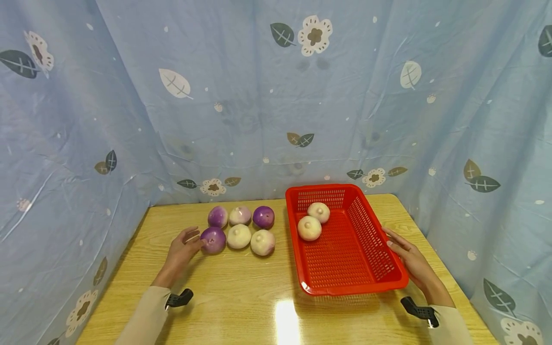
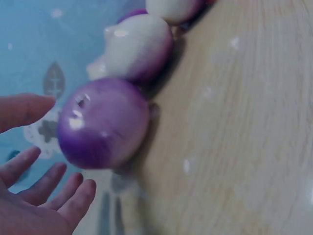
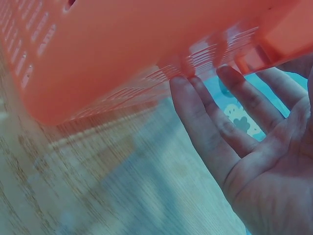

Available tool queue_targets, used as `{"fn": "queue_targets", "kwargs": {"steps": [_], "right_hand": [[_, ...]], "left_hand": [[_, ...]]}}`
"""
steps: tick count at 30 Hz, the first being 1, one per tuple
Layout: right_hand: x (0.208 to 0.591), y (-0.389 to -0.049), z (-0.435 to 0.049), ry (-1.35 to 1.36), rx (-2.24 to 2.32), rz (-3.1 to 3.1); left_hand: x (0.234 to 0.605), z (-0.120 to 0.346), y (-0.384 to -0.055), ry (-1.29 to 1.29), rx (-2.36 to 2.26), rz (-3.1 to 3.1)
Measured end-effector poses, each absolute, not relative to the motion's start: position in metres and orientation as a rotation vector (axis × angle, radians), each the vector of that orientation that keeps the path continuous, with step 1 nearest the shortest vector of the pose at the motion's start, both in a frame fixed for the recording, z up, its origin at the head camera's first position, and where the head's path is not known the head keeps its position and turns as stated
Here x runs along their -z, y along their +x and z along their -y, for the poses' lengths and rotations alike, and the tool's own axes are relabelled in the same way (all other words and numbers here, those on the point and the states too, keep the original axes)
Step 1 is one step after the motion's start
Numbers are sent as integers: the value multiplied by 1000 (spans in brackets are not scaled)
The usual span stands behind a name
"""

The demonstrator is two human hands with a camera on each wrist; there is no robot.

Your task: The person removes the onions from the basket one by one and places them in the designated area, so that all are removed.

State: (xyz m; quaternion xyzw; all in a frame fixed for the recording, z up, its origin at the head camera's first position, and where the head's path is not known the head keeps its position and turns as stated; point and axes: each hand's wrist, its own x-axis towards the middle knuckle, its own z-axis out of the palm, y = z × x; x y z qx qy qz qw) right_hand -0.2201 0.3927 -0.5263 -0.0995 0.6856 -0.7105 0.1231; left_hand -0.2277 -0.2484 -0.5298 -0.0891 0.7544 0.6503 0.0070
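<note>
At the left end of the near row, a purple turnip (image 1: pixel 213 240) (image 2: pixel 103 123) lies on the table beside my left hand (image 1: pixel 183 247) (image 2: pixel 41 196). The left fingers are spread, and in the left wrist view a gap shows between them and the turnip. At the right stands a red plastic basket (image 1: pixel 340 291) (image 3: pixel 112 54) with slotted walls. My right hand (image 1: pixel 411 263) (image 3: pixel 254 142) is at its right side, with fairly straight fingers touching the outer wall and the thumb at the rim. Inside the basket, two whitish turnips (image 1: pixel 309 228) sit toward the back left.
Several more white and purple turnips (image 1: pixel 239 236) stand in two rows left of the basket. The wooden table (image 1: pixel 233 297) backs onto a blue patterned curtain (image 1: pixel 241 120), which also hangs at both sides.
</note>
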Motion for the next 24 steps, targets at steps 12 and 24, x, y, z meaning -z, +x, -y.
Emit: {"fn": "queue_targets", "kwargs": {"steps": [12,24], "right_hand": [[525,-220,-391,-278,2081,-1994],[523,-218,-390,-245,2048,-2032]], "left_hand": [[477,224,-217,-154,-2162,-2393],[436,171,-210,186,-2117,-2419]]}}
